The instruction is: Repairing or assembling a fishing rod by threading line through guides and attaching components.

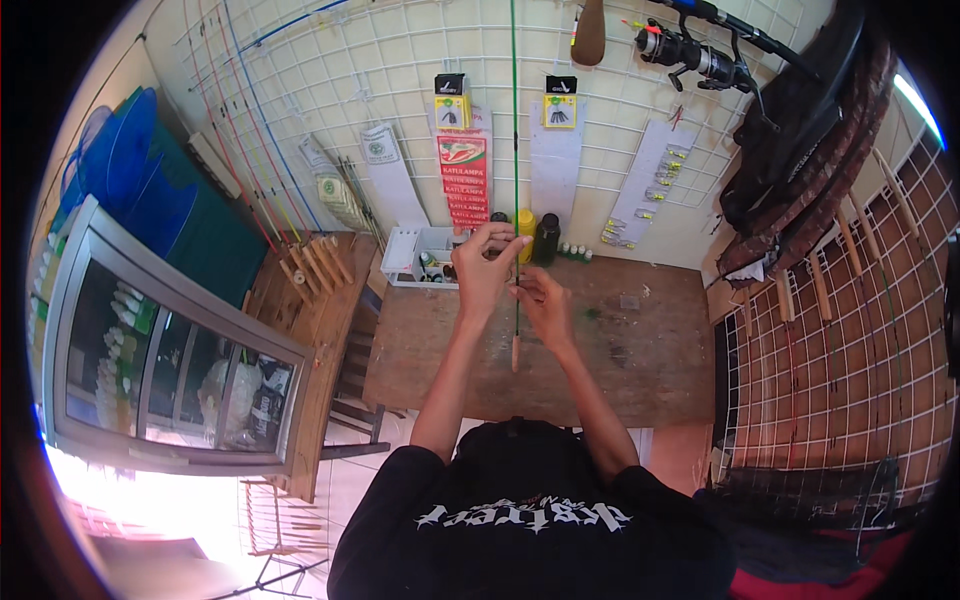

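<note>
A thin green fishing rod [515,150] stands upright in the middle of the view, its short light-brown handle [516,355] pointing down toward me. My left hand [484,268] is closed, with thumb and fingertips pinched at the rod's lower part. Slightly below and to the right, my right hand [545,303] is also closed, its fingertips gathered at the shaft. Any small part or thread between the fingers is too fine to make out. Both hands are above the wooden table [430,340].
A white tray [400,262] of small items, a yellow bottle [525,222] and a dark bottle [546,240] stand along the table's back. Behind is a white wire grid with hanging packets and a fishing reel [690,55]. A glass cabinet [180,350] stands left.
</note>
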The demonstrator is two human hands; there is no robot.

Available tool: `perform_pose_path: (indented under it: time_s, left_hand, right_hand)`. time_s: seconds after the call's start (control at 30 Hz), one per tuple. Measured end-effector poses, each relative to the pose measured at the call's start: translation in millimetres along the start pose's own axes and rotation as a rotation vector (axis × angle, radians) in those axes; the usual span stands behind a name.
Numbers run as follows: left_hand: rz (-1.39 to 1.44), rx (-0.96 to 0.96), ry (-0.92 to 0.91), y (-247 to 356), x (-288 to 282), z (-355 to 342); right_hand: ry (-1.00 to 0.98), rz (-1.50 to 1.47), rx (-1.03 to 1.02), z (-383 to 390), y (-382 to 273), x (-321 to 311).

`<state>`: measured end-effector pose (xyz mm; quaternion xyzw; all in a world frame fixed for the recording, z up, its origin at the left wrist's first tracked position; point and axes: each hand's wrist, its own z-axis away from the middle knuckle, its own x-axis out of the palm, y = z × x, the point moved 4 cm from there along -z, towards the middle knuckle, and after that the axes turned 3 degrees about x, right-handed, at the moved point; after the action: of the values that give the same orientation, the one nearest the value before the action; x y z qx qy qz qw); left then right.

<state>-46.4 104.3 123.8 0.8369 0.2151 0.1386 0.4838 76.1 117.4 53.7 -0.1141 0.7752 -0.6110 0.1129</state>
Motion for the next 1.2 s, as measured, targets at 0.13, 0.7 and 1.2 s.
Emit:
perform_pose_path:
  time_s: [0.13,0.7,1.2]
  left_hand:
    - [-0.090,-0.046,-0.160,-14,6,-6]
    - [0.002,-0.259,-0.450,-119,-23,61]
    - [-0.074,-0.546,-0.377,-198,-45,72]
  right_hand:
    - [0.037,-0.089,-0.011,-7,14,4]
    - [0.153,0.191,0.162,11,65,11]
    - [-0.014,0.306,0.341,48,95,-2]
